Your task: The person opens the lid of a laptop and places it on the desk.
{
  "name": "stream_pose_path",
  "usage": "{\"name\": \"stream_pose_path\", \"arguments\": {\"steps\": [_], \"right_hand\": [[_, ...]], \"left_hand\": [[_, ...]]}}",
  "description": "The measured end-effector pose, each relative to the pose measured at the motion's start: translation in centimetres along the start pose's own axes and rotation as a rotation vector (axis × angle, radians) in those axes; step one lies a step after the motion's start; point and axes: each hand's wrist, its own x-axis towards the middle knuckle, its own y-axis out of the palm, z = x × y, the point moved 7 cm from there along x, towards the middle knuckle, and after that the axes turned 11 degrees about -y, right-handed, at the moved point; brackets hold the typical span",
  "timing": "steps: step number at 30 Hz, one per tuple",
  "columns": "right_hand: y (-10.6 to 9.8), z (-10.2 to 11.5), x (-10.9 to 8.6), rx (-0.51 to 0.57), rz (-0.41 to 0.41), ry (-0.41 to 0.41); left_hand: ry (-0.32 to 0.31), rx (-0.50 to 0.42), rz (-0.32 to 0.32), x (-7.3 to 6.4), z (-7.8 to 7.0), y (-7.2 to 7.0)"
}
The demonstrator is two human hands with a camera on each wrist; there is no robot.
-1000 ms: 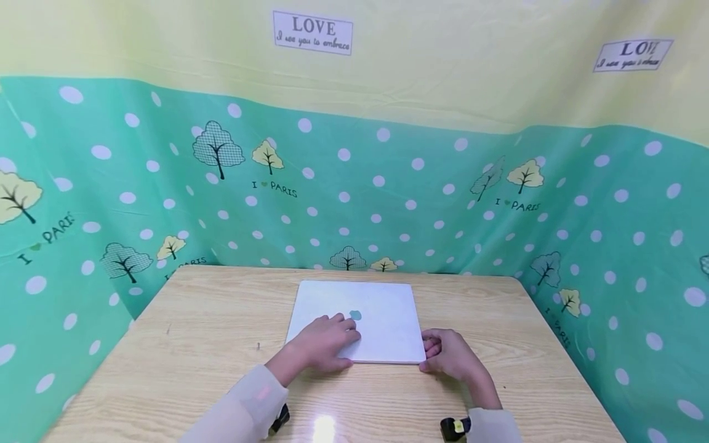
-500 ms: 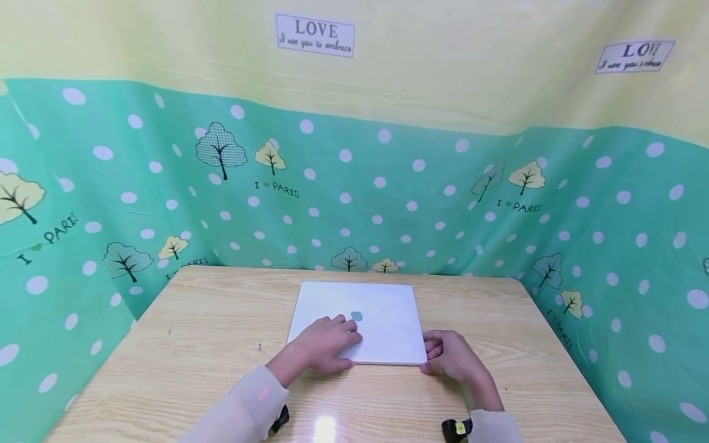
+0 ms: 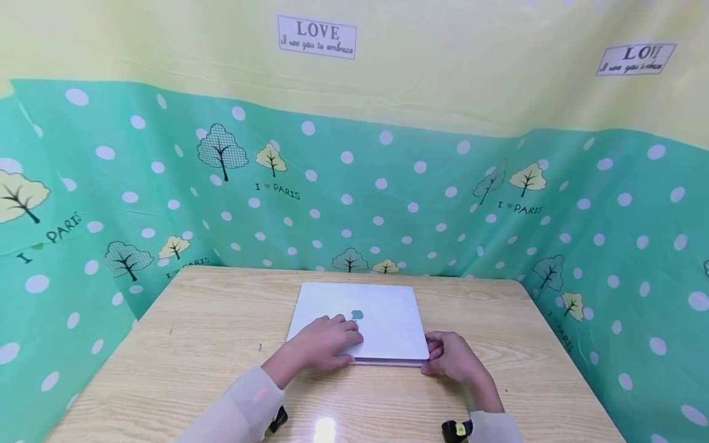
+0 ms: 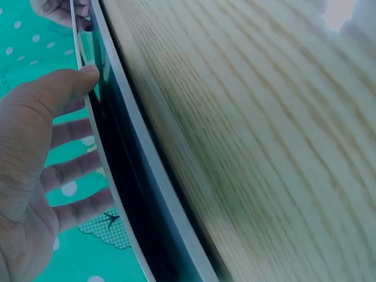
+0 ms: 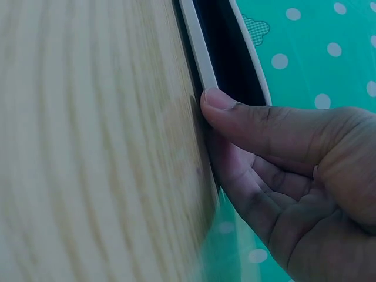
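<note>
A silver laptop (image 3: 388,320) with an apple logo lies on the wooden table, its lid raised a crack from the base. My left hand (image 3: 327,341) grips the lid at its front edge, fingers spread over the top. In the left wrist view, the thumb's tip hooks the lid edge (image 4: 120,194), and a dark gap separates it from the base edge (image 4: 154,158). At the front right corner, my right hand (image 3: 451,355) holds the base; the right wrist view has its thumb against the base edge (image 5: 197,41), below the lifted lid.
Pale wood-grain table (image 3: 221,320) extends around the laptop. A green and yellow printed curtain (image 3: 354,184) hangs behind and along both sides. Black wrist devices (image 3: 456,431) sit at the cuffs. Light glares off the table's front (image 3: 325,429).
The lid's front edge has risen slightly from the base, with a thin dark gap now along the front. Both hands keep nearly the same places; the head view has shifted a little.
</note>
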Motion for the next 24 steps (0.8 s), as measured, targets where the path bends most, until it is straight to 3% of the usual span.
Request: {"name": "stream_pose_path", "arguments": {"steps": [24], "right_hand": [[-0.05, 0.56, -0.22, 0.017, 0.042, -0.037]], "left_hand": [[0.015, -0.002, -0.011, -0.12, -0.14, -1.0]]}}
